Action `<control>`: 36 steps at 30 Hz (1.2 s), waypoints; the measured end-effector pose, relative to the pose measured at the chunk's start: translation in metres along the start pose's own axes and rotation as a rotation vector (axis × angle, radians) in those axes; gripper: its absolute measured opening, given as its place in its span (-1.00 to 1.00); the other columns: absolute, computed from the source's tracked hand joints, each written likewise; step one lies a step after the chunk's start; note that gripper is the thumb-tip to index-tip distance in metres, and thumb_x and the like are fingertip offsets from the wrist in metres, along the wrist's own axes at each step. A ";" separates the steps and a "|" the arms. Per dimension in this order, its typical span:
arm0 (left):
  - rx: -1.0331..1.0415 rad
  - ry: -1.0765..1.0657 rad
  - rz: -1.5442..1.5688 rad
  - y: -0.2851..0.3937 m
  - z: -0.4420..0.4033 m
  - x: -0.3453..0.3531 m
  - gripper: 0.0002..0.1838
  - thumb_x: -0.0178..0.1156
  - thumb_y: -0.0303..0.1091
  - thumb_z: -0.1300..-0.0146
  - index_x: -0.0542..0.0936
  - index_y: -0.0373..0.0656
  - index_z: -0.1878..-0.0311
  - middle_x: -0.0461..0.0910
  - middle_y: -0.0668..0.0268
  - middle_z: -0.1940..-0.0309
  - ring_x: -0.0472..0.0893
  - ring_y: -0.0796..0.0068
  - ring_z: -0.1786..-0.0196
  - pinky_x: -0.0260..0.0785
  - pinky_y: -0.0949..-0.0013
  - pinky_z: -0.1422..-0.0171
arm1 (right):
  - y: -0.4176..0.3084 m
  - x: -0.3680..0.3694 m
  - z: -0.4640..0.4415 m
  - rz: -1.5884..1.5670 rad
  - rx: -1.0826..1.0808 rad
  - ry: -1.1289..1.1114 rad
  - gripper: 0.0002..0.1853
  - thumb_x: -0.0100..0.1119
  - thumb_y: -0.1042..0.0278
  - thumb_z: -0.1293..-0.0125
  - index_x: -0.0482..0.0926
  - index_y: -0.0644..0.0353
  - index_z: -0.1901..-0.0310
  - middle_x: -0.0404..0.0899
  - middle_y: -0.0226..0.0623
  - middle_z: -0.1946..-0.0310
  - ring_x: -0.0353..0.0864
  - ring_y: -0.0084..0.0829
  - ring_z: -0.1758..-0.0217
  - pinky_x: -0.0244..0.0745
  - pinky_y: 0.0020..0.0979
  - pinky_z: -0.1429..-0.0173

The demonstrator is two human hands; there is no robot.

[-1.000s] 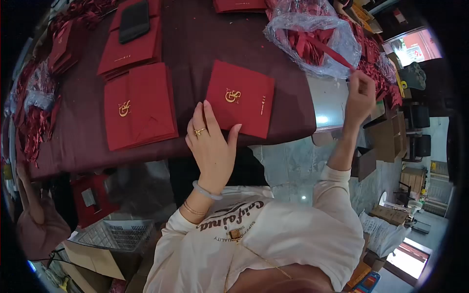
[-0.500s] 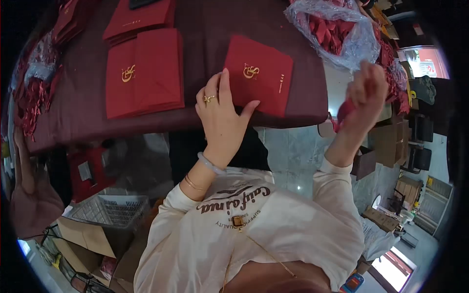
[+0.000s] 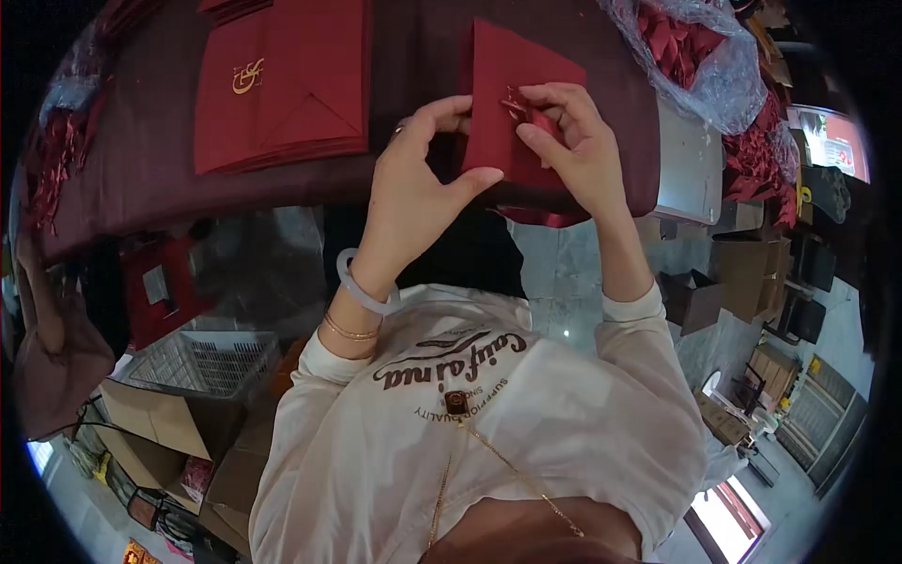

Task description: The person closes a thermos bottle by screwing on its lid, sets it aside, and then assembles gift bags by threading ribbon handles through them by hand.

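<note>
A red paper gift bag (image 3: 526, 61) stands partly tilted up near the table's front edge. My left hand (image 3: 413, 179) grips its left edge, fingers behind and thumb along the lower front. On the bag's front, my right hand (image 3: 578, 141) pinches the end of a red ribbon beside the gold logo, which the fingers partly cover. More red ribbon (image 3: 540, 218) hangs in a loop below the bag at the table edge. Left of it lies a stack of flat red gift bags (image 3: 282, 94) with a gold logo on top.
A plastic bag (image 3: 700, 66) full of red ribbons lies at the table's right end, more ribbons (image 3: 761, 174) beside it. Ribbons (image 3: 66, 150) also hang at the left. Below are a grey basket (image 3: 216, 362) and cardboard boxes (image 3: 155, 414). Another person's arm (image 3: 42, 310) shows far left.
My right hand has come from the right with the ribbon to the bag's front. My left hand has gone from lying on the bag to gripping its edge, and the bag is raised.
</note>
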State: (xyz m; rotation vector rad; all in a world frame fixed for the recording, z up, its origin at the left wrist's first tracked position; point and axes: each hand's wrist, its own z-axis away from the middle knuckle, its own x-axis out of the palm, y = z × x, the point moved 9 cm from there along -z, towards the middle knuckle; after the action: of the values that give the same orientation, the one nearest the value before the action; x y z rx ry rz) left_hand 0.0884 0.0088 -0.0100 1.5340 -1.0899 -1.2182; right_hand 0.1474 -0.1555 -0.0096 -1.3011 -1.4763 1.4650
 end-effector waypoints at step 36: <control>0.130 0.045 -0.064 0.003 0.009 0.004 -0.58 0.49 -0.36 0.13 0.65 -0.23 0.13 0.66 0.27 0.33 0.55 0.38 -0.07 0.36 0.34 -0.12 | -0.054 0.024 0.004 0.536 -0.248 -0.197 -0.88 0.27 0.46 -0.10 0.59 0.24 0.30 0.58 -0.29 0.39 0.61 -0.39 0.34 0.49 -0.46 0.28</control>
State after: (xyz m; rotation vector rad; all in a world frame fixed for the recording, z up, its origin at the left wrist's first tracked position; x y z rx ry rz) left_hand 0.0795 0.0035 -0.0093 1.6987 -1.1171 -1.1686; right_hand 0.1271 -0.1272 0.0380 -1.8537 -1.5424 1.8303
